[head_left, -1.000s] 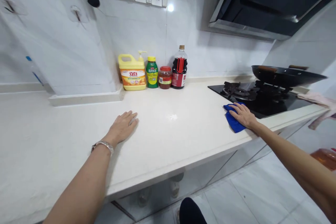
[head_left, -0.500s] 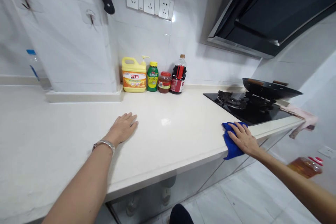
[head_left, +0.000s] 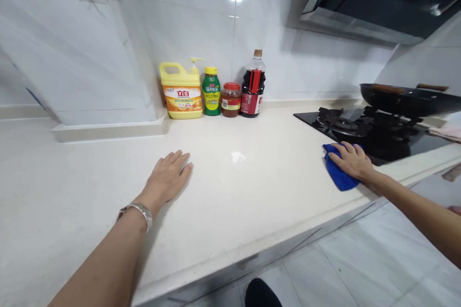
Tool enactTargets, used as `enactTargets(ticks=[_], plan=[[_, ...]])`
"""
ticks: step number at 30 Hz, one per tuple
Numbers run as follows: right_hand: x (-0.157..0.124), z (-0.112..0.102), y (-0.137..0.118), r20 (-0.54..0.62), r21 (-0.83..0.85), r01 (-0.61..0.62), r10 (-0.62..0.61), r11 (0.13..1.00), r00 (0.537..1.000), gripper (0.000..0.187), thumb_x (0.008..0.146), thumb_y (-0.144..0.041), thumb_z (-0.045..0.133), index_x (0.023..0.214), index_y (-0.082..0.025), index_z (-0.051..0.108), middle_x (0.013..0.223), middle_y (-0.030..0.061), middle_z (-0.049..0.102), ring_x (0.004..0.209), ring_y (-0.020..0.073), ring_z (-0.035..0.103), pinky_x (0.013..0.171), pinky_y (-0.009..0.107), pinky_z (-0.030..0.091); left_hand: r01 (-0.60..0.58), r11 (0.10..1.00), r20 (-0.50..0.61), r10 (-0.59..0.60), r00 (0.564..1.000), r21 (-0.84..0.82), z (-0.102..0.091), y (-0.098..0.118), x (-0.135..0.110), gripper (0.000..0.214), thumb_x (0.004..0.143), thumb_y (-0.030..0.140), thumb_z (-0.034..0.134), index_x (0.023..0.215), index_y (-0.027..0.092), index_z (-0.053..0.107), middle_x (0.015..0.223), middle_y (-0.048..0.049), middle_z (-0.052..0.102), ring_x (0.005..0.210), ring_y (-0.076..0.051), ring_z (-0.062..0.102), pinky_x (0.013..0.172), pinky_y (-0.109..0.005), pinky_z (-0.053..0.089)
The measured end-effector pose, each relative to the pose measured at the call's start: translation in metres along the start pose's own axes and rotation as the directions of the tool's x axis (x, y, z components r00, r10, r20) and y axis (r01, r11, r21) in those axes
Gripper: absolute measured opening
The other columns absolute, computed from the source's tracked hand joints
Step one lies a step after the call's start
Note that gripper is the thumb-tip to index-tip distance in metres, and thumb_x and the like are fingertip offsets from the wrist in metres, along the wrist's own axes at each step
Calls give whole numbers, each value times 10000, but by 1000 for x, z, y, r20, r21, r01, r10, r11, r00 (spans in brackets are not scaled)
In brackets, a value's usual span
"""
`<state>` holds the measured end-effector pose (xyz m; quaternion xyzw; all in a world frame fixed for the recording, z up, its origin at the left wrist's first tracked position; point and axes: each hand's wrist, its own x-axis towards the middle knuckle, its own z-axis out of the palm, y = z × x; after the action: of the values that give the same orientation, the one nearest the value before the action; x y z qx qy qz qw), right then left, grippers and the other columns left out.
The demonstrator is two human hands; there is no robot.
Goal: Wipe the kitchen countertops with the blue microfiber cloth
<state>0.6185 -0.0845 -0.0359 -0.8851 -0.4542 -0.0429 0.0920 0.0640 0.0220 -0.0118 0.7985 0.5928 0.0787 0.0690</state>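
Note:
My left hand [head_left: 166, 178] lies flat on the white countertop [head_left: 223, 211], fingers loosely spread, with nothing in it. A metal band circles that wrist. Over at the right, my right hand [head_left: 352, 160] is pressed down on a blue cloth [head_left: 340, 175], its fingers draped across the top. The cloth lies on the counter beside the front left corner of the black gas stove [head_left: 387, 146]. Part of the cloth is hidden under my palm and fingers.
Against the wall stand a yellow detergent jug [head_left: 182, 91], a green bottle [head_left: 211, 92], a red-lidded jar [head_left: 231, 100] and a dark sauce bottle [head_left: 253, 87]. A black wok [head_left: 410, 100] sits on the stove, below a range hood [head_left: 382, 0]. A wall pillar [head_left: 97, 67] juts out at left.
My right hand has slid the blue cloth back from the front edge, so it no longer hangs over. The left hand stays flat on the counter. The view has shifted.

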Motion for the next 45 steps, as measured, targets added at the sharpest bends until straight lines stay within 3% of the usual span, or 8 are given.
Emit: enactTargets(ticks=[12, 16, 21, 27, 35, 40, 43, 45], plan=[[108, 24, -87, 80, 34, -27, 24, 999, 996, 768, 960, -713, 229, 1579, -273, 349, 1693, 115, 186, 1524, 468, 80, 1173, 677, 191, 41, 998, 50, -44, 998, 55, -2, 4, -5, 685, 987, 502, 175, 1588, 207, 319, 1692, -23, 192, 1572, -226, 131, 1311, -443, 104], [125, 29, -123, 111, 51, -5, -1, 999, 994, 776, 970, -708, 255, 1580, -239, 359, 1702, 128, 153, 1528, 469, 37, 1175, 667, 177, 42, 997, 59, -46, 997, 72, -1, 8, -6, 660, 1006, 476, 195, 1597, 201, 294, 1696, -40, 160, 1575, -246, 118, 1311, -477, 108], [129, 33, -179, 105, 63, 94, -100, 994, 989, 716, 993, -644, 308, 1559, -211, 385, 1650, 186, 254, 1504, 484, 104, 1148, 689, 199, 25, 998, 31, -27, 999, 64, 2, 10, -7, 650, 1007, 448, 214, 1594, 183, 303, 1688, -61, 174, 1569, -287, 140, 1302, -532, 144], [106, 36, -262, 110, 46, 218, -222, 975, 969, 764, 957, -700, 299, 1548, -224, 381, 1628, 154, 294, 1499, 496, 140, 1147, 724, 245, 33, 998, 41, -35, 999, 46, 1, 11, -8, 639, 1013, 443, 229, 1592, 182, 309, 1688, -62, 178, 1571, -287, 133, 1306, -530, 129], [45, 22, -366, 238, 44, 352, -352, 935, 905, 831, 963, -699, 296, 1619, -193, 242, 1712, 142, 77, 1536, 506, 2, 1185, 734, 174, 39, 999, 57, -39, 998, 5, 0, 15, -8, 624, 1019, 421, 251, 1590, 176, 313, 1689, -72, 165, 1573, -295, 116, 1309, -540, 113], [8, 20, -417, 229, 71, 446, -450, 892, 863, 794, 976, -669, 317, 1613, -198, 265, 1714, 139, 86, 1538, 506, 3, 1169, 752, 192, 4, 1000, 27, -3, 1000, -18, 3, 15, -8, 620, 1025, 425, 257, 1586, 170, 319, 1679, -97, 201, 1566, -324, 139, 1297, -585, 137], [-14, 22, -441, 169, 118, 579, -591, 807, 789, 743, 985, -644, 338, 1597, -225, 305, 1711, 112, 140, 1544, 484, 32, 1186, 727, 198, 68, 990, -14, -70, 997, -123, 5, 18, -7, 663, 1038, 474, 262, 1614, 147, 222, 1691, -137, 126, 1573, -322, 85, 1308, -560, 105], [-30, 23, -452, 133, 154, 681, -698, 716, 704, 708, 991, -633, 348, 1590, -256, 323, 1713, 87, 153, 1551, 458, 50, 1193, 714, 211, 87, 966, -131, -121, 984, -243, 6, 19, -5, 702, 1041, 515, 280, 1622, 138, 164, 1695, -170, 40, 1574, -330, 7, 1308, -547, 103]])
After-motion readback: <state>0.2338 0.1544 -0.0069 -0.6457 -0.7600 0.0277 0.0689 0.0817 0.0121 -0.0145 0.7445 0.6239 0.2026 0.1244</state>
